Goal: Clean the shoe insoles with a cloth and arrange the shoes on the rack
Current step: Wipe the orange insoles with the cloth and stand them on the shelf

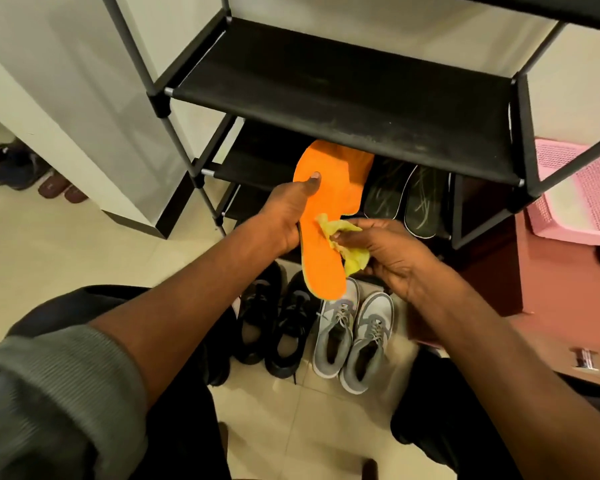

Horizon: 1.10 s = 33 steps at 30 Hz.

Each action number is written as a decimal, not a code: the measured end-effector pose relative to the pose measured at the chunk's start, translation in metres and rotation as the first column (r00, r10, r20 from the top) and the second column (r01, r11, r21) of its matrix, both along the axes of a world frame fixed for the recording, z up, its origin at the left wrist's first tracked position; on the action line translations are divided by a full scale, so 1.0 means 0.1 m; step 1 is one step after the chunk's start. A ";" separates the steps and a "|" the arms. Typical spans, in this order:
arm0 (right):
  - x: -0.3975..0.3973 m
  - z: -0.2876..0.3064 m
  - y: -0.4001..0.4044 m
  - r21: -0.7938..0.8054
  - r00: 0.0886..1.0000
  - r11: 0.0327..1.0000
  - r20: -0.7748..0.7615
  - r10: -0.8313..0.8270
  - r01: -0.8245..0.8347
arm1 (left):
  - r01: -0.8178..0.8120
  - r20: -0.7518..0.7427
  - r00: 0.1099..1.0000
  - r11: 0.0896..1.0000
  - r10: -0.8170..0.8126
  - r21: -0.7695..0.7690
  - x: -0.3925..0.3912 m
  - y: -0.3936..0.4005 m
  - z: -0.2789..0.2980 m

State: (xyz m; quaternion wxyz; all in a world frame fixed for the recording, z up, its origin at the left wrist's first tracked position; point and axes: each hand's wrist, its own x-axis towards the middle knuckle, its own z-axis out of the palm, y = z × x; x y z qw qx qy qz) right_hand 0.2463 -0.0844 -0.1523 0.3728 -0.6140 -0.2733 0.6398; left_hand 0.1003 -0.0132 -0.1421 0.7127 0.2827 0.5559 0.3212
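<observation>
Left hand (284,216) fingers grasping orange insole (321,244); right hand (392,252) fingers pinching yellow cloth (352,259) against it.

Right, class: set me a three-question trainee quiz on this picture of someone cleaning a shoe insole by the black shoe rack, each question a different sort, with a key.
1. True or false: the right hand holds the crumpled yellow cloth against the flat orange foam insole.
2. Which hand grips the insole? A) left hand B) right hand C) neither
3. Fill in: the pair of grey lace-up sneakers stands on the tiled ____, beside the pair of black sneakers.

Key: 1 true; 2 A; 3 floor.
</observation>
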 end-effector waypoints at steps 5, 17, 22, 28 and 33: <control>-0.16 -0.04 0.29 0.057 0.977 0.976 0.037 -0.210 0.208 | 0.142 -0.284 0.950 0.989 -0.128 0.031 -0.27 -0.18 0.00; -0.31 -0.35 0.53 0.053 0.941 0.942 0.052 -0.334 0.332 | 0.055 -0.408 0.913 0.994 -0.012 0.093 -0.45 -0.06 -0.27; -0.21 -0.39 0.54 -0.036 0.932 0.932 -0.040 -0.361 0.360 | -0.082 -0.362 0.922 0.984 0.135 0.158 -0.37 0.23 -0.51; -0.17 -0.42 0.54 -0.035 0.950 0.952 -0.059 -0.306 0.304 | -0.156 -0.335 0.918 0.970 0.212 0.187 -0.30 0.58 -0.73; -0.08 -0.43 0.54 -0.018 0.953 0.954 -0.053 -0.300 0.299 | -0.099 -0.384 0.910 0.981 0.156 0.164 -0.19 0.82 -0.83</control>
